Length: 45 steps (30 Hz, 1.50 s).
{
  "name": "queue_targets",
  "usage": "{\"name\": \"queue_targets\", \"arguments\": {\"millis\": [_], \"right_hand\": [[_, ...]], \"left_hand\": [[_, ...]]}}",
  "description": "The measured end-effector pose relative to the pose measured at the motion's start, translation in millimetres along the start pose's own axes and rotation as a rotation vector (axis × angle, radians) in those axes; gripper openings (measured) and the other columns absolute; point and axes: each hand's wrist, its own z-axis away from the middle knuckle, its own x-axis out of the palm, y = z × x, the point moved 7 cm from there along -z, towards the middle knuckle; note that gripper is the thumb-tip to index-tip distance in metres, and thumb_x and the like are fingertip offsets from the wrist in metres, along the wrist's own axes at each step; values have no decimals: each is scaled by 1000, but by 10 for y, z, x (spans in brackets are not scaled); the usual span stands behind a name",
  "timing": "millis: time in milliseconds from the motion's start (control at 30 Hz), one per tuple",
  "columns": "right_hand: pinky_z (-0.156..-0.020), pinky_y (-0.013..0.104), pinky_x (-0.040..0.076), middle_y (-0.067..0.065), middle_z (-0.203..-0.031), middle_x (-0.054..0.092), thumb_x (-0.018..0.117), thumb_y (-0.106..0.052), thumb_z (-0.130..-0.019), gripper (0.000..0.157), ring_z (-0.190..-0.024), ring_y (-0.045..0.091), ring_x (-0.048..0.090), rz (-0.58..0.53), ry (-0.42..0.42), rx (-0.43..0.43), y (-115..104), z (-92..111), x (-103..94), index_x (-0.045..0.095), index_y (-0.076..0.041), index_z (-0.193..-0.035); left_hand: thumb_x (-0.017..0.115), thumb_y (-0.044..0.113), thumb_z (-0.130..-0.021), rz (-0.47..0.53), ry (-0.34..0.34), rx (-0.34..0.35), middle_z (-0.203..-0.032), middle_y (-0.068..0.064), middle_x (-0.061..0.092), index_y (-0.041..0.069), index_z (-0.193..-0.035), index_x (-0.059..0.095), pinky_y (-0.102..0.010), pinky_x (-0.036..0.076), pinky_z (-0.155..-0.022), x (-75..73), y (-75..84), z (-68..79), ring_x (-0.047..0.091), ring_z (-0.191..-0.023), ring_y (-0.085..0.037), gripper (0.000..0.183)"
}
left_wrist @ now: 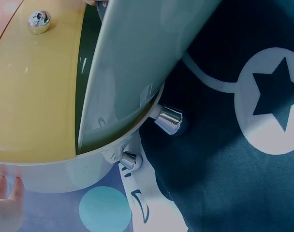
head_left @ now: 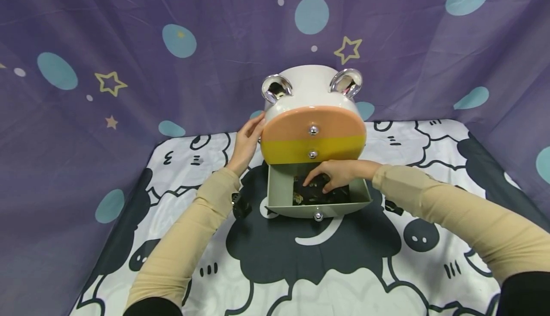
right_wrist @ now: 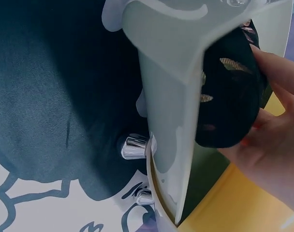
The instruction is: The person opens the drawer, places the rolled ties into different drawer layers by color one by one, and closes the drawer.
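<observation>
A white animal-shaped drawer cabinet (head_left: 309, 81) with chrome ears stands on the cloth. Its bottom drawer (head_left: 296, 210), pale green with a chrome knob, is pulled out. Inside lies a black soft-looking item (head_left: 315, 195) with gold leaf patterns, rounded at one end in the right wrist view; its exact kind does not show. My right hand (head_left: 337, 173) reaches down into the drawer from the right and grips this item (right_wrist: 229, 106) between thumb and fingers. Against the cabinet's left side rests my left hand (head_left: 247, 142), its fingers extended along the white shell.
Above the pulled-out drawer, the orange drawer front (head_left: 288, 127) and the yellow drawer front (head_left: 285, 151) are closed. Short chrome feet (left_wrist: 169, 120) show under the cabinet. A black-and-white cartoon cloth (head_left: 343, 282) covers the table, and a purple curtain (head_left: 232, 34) hangs behind.
</observation>
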Motion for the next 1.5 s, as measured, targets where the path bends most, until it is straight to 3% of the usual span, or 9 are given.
{"name": "queue_targets", "arguments": {"millis": [100, 200, 300, 467, 700, 1033, 1200, 1500], "right_hand": [[-81, 30, 46, 9, -122, 53, 63, 1, -77, 44, -99, 22, 52, -8, 4, -5, 9, -1, -5, 56, -8, -120], [-94, 39, 42, 9, -121, 55, 62, 3, -77, 43, -113, 25, 47, -22, 13, 1, 26, -1, -15, 57, -7, -119], [-91, 35, 44, 8, -119, 57, 62, 3, -77, 42, -109, 22, 50, -12, 25, 11, 42, -1, -22, 58, -9, -118], [-71, 25, 43, 5, -111, 61, 62, 2, -77, 40, -84, 16, 50, 8, 67, 33, 42, 11, -45, 61, -10, -114], [-88, 36, 46, 4, -111, 61, 63, -1, -78, 34, -105, 23, 53, 65, 145, 31, -30, 54, -66, 63, -9, -111], [-83, 33, 49, 3, -104, 64, 64, -3, -78, 29, -97, 19, 58, 161, 270, -21, -140, 130, -118, 64, -8, -107], [-84, 34, 49, 4, -101, 65, 63, -1, -77, 28, -96, 19, 59, 158, 325, -20, -178, 184, -171, 65, -6, -105], [-71, 29, 51, 6, -95, 64, 64, -3, -78, 25, -80, 18, 58, 163, 402, -39, -278, 296, -215, 66, -6, -103]], "left_hand": [[45, 21, -94, -1, -1, 2, -138, -7, 38, 6, -132, 42, -27, 37, -98, 1, -5, 1, 38, -122, -19, 41], [45, 22, -94, -3, -2, 0, -137, -6, 38, 7, -132, 42, -29, 37, -97, 2, -9, 4, 39, -121, -19, 41], [45, 22, -94, -1, -2, -1, -137, -6, 38, 7, -132, 42, -29, 37, -97, 1, -11, 6, 39, -121, -18, 41], [46, 21, -93, 3, 8, 6, -137, -6, 39, 6, -131, 43, -27, 37, -97, -7, -6, 0, 39, -122, -18, 41], [46, 19, -93, 14, 18, 16, -137, -7, 39, 4, -131, 43, -27, 37, -98, -10, -3, -2, 39, -122, -19, 40], [45, 20, -93, 24, 10, 21, -137, -8, 39, 4, -131, 43, -24, 36, -99, -6, -10, -11, 37, -123, -18, 41], [45, 21, -94, 23, 2, 21, -138, -7, 38, 5, -131, 42, -23, 35, -99, -6, -18, -14, 36, -124, -17, 41], [45, 20, -93, 30, 8, 20, -137, -7, 38, 4, -131, 42, -23, 35, -99, -1, -22, -11, 36, -124, -17, 41]]}}
